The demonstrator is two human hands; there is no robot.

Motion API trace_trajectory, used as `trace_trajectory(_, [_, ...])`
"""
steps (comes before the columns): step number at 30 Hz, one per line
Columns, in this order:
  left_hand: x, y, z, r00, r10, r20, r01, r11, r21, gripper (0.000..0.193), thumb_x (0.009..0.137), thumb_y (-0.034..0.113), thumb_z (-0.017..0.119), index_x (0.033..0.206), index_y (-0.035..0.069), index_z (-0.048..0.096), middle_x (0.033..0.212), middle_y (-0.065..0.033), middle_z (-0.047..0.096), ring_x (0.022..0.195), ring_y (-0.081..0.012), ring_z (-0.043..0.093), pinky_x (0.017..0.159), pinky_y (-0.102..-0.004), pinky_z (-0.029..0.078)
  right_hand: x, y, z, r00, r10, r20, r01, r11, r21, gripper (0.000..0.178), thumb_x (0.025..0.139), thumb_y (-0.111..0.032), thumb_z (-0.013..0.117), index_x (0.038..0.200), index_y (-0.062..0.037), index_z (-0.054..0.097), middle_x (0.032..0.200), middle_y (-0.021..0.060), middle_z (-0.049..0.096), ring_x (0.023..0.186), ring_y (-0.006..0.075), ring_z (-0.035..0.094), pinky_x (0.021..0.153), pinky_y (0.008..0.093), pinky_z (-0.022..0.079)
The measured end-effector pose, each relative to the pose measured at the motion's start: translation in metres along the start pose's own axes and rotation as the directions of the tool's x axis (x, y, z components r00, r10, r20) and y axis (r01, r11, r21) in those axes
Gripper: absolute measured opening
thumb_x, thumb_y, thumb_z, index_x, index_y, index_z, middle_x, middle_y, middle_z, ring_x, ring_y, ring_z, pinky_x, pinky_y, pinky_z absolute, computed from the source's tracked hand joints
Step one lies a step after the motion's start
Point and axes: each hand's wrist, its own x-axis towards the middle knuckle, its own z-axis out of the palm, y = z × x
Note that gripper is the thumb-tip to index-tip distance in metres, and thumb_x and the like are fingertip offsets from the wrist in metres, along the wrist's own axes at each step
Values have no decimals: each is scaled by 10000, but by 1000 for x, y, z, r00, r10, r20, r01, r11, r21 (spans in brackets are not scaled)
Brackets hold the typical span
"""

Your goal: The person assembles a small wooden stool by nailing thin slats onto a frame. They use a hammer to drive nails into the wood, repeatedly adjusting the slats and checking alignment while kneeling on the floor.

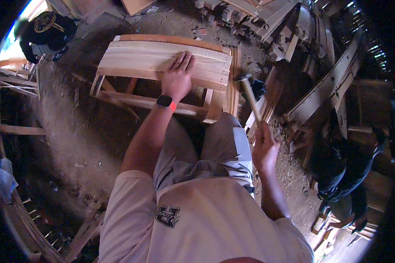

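Observation:
In front of my knees stands a wooden frame [131,98] topped with pale planks [136,57], like a low bench or crate. My left hand [178,81] lies on the planks, palm down, fingers stretched out together toward the far edge; a dark watch on an orange strap is on that wrist. My right hand [264,144] is wrapped round the wooden handle of a hammer [252,98]. The hammer's dark head is raised beside the right end of the planks, apart from them. Small dark dots, perhaps nail heads, show near that end.
Stacked timber offcuts [232,17] lie at the far right, with long curved boards [324,87] leaning nearer. A person in dark clothes [48,37] is at the far left; another [342,171] is at the right. Loose strips [237,79] stand against the frame's right end.

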Motion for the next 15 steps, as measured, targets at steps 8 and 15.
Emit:
trace_trajectory(8, [1, 1, -2, 1000, 8, 18, -7, 999, -38, 654, 806, 46, 618, 1454, 42, 533, 1550, -124, 505, 1451, -261, 455, 1204, -390, 359, -72, 142, 24, 812, 547, 204, -565, 824, 37, 278, 1071, -283, 528, 1081, -29, 643, 856, 210, 655, 787, 380, 657, 673, 445, 493])
trace_trajectory(15, [14, 5, -45, 992, 122, 4, -119, 971, -207, 679, 735, 74, 664, 1406, 50, 564, 1450, -192, 564, 1390, -360, 492, 1204, -477, 345, -271, 312, 108, 602, 737, 309, -793, 598, 118, 371, 1010, -372, 535, 964, -50, 711, 784, 198, 669, 726, 348, 677, 672, 482, 512])
